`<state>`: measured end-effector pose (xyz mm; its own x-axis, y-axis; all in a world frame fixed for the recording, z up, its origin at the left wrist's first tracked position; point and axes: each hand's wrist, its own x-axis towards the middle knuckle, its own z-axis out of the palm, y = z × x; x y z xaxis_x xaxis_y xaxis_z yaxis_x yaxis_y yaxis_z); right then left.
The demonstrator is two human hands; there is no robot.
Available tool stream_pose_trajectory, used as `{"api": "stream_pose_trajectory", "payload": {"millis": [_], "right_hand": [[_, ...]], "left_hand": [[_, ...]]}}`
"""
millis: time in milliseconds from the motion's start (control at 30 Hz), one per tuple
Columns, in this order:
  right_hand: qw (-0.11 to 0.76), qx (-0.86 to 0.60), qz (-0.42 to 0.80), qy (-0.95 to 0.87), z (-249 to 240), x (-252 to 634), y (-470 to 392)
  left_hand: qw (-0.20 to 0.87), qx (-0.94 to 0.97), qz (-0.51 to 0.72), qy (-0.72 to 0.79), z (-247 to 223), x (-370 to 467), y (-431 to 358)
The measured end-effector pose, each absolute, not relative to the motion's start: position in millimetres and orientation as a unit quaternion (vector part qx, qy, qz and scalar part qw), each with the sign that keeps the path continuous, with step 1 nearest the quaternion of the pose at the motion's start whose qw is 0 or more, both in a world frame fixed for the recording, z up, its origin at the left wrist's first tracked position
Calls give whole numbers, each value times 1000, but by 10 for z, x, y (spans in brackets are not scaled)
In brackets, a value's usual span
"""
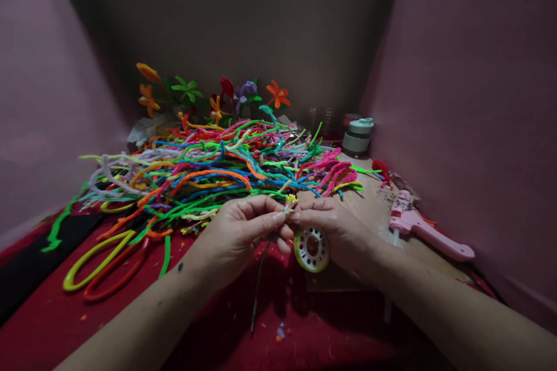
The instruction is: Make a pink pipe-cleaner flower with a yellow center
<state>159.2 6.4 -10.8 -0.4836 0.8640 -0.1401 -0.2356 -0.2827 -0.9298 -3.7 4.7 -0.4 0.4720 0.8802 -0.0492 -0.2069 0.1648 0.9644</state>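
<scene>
Bare forearms (143,301) fill the foreground of the head view, coming in from 7 and 4 o'clock to meet mid-frame. From that meeting point, the left hand (237,232) is closed, thumb and forefinger pinching a yellow-tipped stamen bundle (291,202); a thin green stem (257,293) hangs toward 7 o'clock. The right hand (343,232) is closed too, holding a white-cored spool (312,249) just below the bundle, its fingertips beside the stamens; whether they pinch a strip, I cannot tell. A light, steady pinch just under the yellow tips would likely keep them even, with any wrap kept taut and low

Toward 11 o'clock the pipe-cleaner pile (209,171) comes close to the knuckles, so loose ends could snag. Yellow and red looped handles (100,266) lie at 8 o'clock, a pink glue gun (422,229) at 3, a lidded bottle (358,138) at 1. Red cloth (217,336) toward 6 o'clock seems to offer the easiest room, stem and spool swinging clear of both wrists
</scene>
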Motion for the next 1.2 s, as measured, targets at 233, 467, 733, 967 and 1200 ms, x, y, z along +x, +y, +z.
{"api": "stream_pose_trajectory", "payload": {"millis": [233,467,733,967,1200], "right_hand": [[401,-407,663,-484,-164,1656,128],[400,-409,652,-497,-95,1633,113],[434,-427,639,-470,-83,1642,86],[463,-396,658,-441,-100,1614,74],[483,-379,667,-422,-133,1579,59]], "left_hand": [[652,519,421,357,15,-18,-13],[631,518,436,378,73,-3,-89],[615,515,446,398,85,-74,-13],[683,479,410,368,-11,-19,35],[687,484,401,364,-47,-13,11]]}}
